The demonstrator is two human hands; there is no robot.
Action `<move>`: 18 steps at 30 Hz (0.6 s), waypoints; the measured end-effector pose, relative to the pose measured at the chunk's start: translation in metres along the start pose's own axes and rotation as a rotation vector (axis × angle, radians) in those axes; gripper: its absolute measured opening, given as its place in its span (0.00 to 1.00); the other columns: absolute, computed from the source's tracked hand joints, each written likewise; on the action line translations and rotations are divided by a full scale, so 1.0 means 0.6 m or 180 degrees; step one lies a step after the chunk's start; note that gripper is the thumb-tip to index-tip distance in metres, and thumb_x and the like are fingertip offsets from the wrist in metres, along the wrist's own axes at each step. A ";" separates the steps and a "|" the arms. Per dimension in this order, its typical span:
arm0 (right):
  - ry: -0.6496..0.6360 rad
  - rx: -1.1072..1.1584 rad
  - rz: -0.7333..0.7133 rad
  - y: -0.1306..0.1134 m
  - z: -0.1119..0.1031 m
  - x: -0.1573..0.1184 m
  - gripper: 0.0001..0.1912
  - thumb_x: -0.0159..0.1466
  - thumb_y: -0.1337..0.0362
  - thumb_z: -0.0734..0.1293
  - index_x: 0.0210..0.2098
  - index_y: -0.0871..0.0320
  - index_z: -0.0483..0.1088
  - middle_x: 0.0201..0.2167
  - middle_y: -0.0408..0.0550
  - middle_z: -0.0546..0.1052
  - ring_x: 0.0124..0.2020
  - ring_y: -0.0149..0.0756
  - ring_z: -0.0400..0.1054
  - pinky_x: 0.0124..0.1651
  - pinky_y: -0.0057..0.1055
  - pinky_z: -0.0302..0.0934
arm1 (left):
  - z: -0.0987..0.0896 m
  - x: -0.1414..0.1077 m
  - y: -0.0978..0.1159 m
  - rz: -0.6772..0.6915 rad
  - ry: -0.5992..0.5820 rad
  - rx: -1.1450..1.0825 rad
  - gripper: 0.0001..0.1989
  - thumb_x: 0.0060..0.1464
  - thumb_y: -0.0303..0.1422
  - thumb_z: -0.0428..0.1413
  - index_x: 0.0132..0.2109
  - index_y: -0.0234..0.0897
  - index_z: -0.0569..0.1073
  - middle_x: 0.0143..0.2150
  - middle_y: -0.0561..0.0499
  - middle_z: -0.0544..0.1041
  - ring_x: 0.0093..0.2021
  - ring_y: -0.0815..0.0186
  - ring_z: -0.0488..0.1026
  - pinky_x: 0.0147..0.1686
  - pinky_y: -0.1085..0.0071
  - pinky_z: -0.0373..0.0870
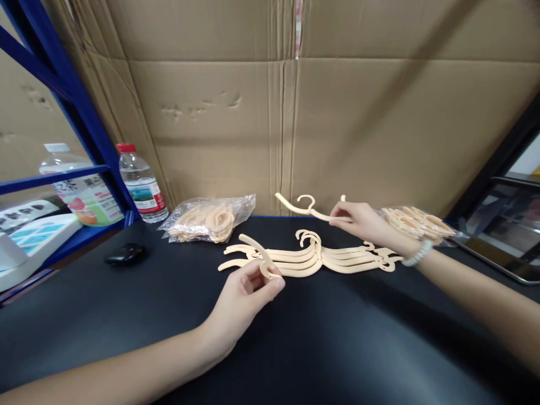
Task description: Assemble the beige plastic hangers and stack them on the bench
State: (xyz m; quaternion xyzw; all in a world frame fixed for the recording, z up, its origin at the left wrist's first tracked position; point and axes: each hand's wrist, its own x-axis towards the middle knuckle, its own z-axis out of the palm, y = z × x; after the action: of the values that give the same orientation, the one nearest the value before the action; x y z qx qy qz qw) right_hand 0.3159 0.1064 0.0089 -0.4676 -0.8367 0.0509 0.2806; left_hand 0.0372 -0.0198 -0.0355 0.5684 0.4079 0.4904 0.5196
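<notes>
My left hand (247, 295) pinches a short beige curved hanger piece (260, 251) between thumb and fingers, its straight end pointing up and left. Farther back, my right hand (356, 222) grips a beige plastic hanger (301, 210) by its right side, holding it raised above the table with its hook upward. Part of that hanger is hidden behind the fingers. Between and below the hands, several beige hangers (301, 270) lie fanned together on the black tabletop, hooks toward the back. My left fingers cover a bit of this group's left side.
A clear bag of beige parts (206, 219) lies at the back left, another bag (417, 222) behind my right wrist. A black mouse (125, 254), a red-capped water bottle (143, 188) and a blue shelf frame (63, 90) stand left. Cardboard (211, 124) closes off the back.
</notes>
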 end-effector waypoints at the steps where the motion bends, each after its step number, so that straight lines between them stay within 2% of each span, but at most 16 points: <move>1: 0.0013 -0.0125 -0.0071 -0.008 -0.014 -0.015 0.09 0.63 0.57 0.65 0.33 0.57 0.69 0.28 0.45 0.76 0.28 0.36 0.69 0.31 0.30 0.59 | -0.001 0.000 -0.001 -0.0011 0.0033 -0.0066 0.10 0.52 0.35 0.63 0.33 0.35 0.71 0.29 0.54 0.68 0.31 0.70 0.63 0.31 0.75 0.62; 4: 0.0185 -0.0532 -0.0364 -0.021 -0.034 -0.067 0.10 0.65 0.56 0.63 0.33 0.56 0.68 0.27 0.45 0.75 0.26 0.35 0.68 0.29 0.30 0.57 | -0.003 0.001 -0.001 -0.0040 0.0142 -0.0247 0.09 0.50 0.35 0.64 0.34 0.35 0.73 0.29 0.54 0.69 0.30 0.70 0.64 0.31 0.75 0.62; 8: 0.0514 -0.0797 -0.0594 -0.022 -0.020 -0.120 0.09 0.68 0.59 0.61 0.34 0.56 0.66 0.27 0.45 0.75 0.24 0.34 0.68 0.28 0.29 0.57 | -0.002 0.007 0.006 0.0005 0.0324 -0.0381 0.09 0.49 0.34 0.65 0.33 0.35 0.75 0.29 0.54 0.69 0.30 0.70 0.63 0.31 0.75 0.62; 15: 0.0574 -0.0558 -0.0760 -0.017 -0.002 -0.134 0.05 0.68 0.63 0.61 0.35 0.55 0.63 0.29 0.46 0.73 0.27 0.36 0.68 0.28 0.30 0.59 | -0.007 0.019 0.011 0.0031 0.0565 -0.0494 0.10 0.48 0.35 0.66 0.33 0.34 0.76 0.34 0.52 0.70 0.32 0.71 0.62 0.35 0.75 0.62; 18: 0.0692 -0.0476 -0.0852 -0.014 0.000 -0.136 0.02 0.67 0.65 0.61 0.40 0.55 0.63 0.34 0.48 0.74 0.31 0.39 0.70 0.31 0.32 0.62 | -0.009 0.020 0.009 -0.0026 0.0550 -0.0551 0.10 0.48 0.35 0.66 0.34 0.35 0.76 0.34 0.53 0.69 0.32 0.71 0.61 0.36 0.75 0.62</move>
State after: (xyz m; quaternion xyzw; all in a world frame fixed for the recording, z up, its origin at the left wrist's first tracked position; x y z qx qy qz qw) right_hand 0.3430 0.0356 -0.0227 -0.3744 -0.8577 -0.1001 0.3380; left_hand 0.0340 -0.0080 -0.0285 0.4755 0.4096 0.5689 0.5316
